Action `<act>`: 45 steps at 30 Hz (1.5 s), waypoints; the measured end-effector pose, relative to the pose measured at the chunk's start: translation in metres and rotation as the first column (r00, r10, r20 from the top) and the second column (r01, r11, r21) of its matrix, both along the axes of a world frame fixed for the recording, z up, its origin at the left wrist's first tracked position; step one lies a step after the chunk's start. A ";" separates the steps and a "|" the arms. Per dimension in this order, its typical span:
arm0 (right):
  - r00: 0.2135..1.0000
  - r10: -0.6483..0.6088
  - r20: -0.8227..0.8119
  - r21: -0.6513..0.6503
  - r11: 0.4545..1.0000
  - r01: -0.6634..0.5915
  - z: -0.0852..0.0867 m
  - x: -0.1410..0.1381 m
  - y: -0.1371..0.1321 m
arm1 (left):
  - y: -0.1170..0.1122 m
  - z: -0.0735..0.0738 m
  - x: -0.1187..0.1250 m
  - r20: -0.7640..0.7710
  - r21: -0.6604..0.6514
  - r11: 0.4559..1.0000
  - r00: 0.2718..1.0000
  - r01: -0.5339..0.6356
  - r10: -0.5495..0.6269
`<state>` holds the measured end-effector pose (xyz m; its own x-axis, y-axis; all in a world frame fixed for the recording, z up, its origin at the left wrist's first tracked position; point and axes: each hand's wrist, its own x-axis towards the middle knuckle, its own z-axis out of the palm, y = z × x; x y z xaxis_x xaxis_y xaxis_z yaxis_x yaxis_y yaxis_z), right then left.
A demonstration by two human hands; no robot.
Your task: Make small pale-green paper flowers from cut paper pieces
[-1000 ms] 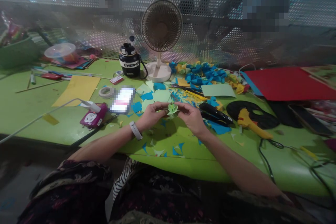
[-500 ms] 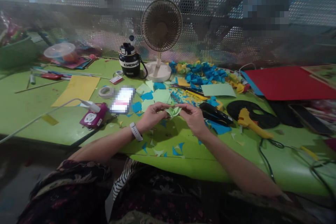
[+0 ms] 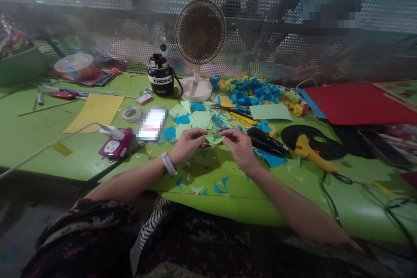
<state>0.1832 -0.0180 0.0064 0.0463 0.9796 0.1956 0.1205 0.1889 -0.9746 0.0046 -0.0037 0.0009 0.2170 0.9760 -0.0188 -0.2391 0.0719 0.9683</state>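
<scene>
Both my hands meet over the middle of the green table [image 3: 48, 139]. Between them is a small folded piece of light green paper [image 3: 213, 138]. My left hand [image 3: 188, 141], with a white band on its wrist, pinches the paper's left side. My right hand [image 3: 239, 144] pinches its right side. The paper is held just above the tabletop, over scattered blue and green paper scraps [image 3: 208, 184].
A black stapler [image 3: 265, 140] and a yellow glue gun [image 3: 309, 150] lie to the right. A phone [image 3: 151, 124], tape roll [image 3: 131, 114] and pink power socket [image 3: 115, 145] lie to the left. Behind stand a fan [image 3: 199, 43], a black jug [image 3: 160, 76], folded blue paper pieces [image 3: 257, 91] and red card [image 3: 355, 102].
The folded green paper has been turned from upright to lying flatter between my fingers. Both hands have shifted only slightly.
</scene>
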 end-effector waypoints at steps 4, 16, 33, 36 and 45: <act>0.998 0.007 -0.063 -0.066 0.998 -0.011 0.004 -0.001 0.000 | 0.003 -0.005 -0.001 -0.087 0.059 0.998 0.996 -0.001 0.006; 0.997 0.072 -0.024 -0.163 0.984 -0.075 0.000 0.000 0.004 | 0.007 -0.010 -0.005 -0.337 0.207 0.978 0.939 0.001 0.070; 0.915 0.141 0.377 -0.147 0.985 -0.092 -0.006 0.013 0.015 | 0.031 0.011 -0.023 -0.123 0.279 0.935 0.957 -0.221 0.263; 0.811 0.147 0.566 -0.090 0.989 -0.117 -0.006 0.013 0.012 | 0.036 0.009 -0.026 -0.124 0.287 0.926 0.949 -0.247 0.291; 0.673 0.081 0.735 -0.067 0.997 -0.047 0.024 0.026 0.012 | 0.036 0.009 -0.025 -0.182 0.282 0.932 0.942 -0.226 0.283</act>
<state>0.2089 -0.0057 0.0304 -0.1596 0.9821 0.1005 0.7912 0.1881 -0.5819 -0.0204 0.0322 0.0096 -0.0206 0.9757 0.2182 -0.0002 -0.2183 0.9759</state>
